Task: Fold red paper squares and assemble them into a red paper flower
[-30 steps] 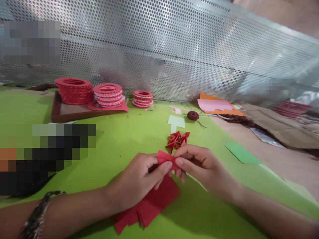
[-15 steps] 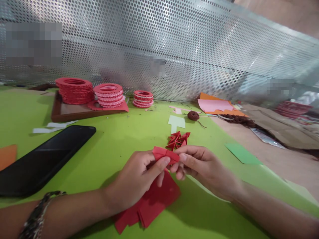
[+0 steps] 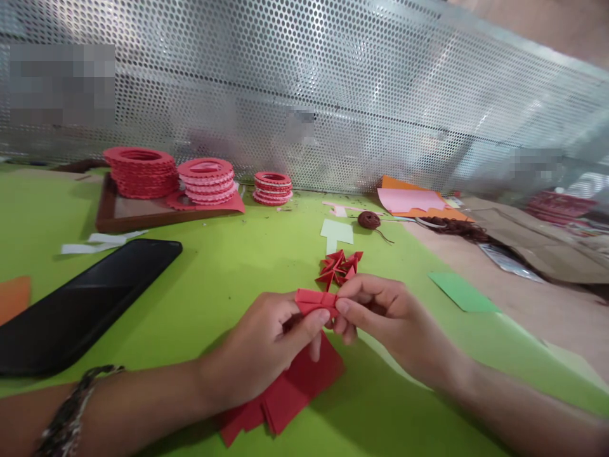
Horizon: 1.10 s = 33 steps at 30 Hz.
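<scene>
A small folded strip of red paper (image 3: 314, 301) is held up between both hands, with crease lines across it. My left hand (image 3: 271, 346) pinches its left part, thumb along the lower edge. The right end sits between thumb and forefinger of my right hand (image 3: 387, 317). Under my hands, red paper squares (image 3: 304, 387) lie in a loose, overlapping pile, partly covered by the left hand. Just behind the strip rests a group of pointed red folded paper pieces (image 3: 339, 268).
A black phone (image 3: 95, 304) lies left. Stacks of red and pink paper rings (image 3: 143, 174) stand on a brown tray (image 3: 143, 221) and beside it. Behind runs a perforated metal panel (image 3: 285, 89). A brown yarn ball (image 3: 368, 220) and green paper (image 3: 464, 293) lie right of centre.
The red strip has turned from a slant to nearly level and dropped slightly. Both hands keep hold of it; the left thumb has shifted a little to the right.
</scene>
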Each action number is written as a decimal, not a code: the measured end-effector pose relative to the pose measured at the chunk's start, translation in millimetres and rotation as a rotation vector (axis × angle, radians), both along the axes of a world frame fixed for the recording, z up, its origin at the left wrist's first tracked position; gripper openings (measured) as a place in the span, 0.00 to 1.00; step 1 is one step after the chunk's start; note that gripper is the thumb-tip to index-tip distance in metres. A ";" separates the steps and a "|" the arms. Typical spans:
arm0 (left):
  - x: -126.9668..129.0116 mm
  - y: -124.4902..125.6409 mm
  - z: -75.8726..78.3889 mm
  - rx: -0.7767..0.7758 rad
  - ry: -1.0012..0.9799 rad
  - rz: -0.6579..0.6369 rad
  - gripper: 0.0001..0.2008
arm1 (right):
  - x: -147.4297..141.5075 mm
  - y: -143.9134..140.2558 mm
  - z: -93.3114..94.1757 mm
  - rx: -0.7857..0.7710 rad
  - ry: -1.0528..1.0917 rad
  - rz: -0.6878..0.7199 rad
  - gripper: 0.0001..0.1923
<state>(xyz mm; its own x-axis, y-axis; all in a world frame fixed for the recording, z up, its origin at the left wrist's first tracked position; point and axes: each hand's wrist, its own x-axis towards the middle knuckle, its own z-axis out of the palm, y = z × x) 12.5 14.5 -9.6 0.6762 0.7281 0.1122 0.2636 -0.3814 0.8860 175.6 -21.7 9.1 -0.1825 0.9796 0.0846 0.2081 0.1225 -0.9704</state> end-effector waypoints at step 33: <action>0.3 3.3 -7.8 -0.307 -0.248 -0.102 0.13 | 10.8 -11.7 1.4 1.071 -0.855 0.162 0.12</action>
<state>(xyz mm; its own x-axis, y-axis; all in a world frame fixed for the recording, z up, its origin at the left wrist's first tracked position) 12.8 17.8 -17.4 0.7266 0.6836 0.0691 0.0020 -0.1027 0.9947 186.4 -33.4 10.5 -0.6632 0.4711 0.5816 0.5980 0.8008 0.0333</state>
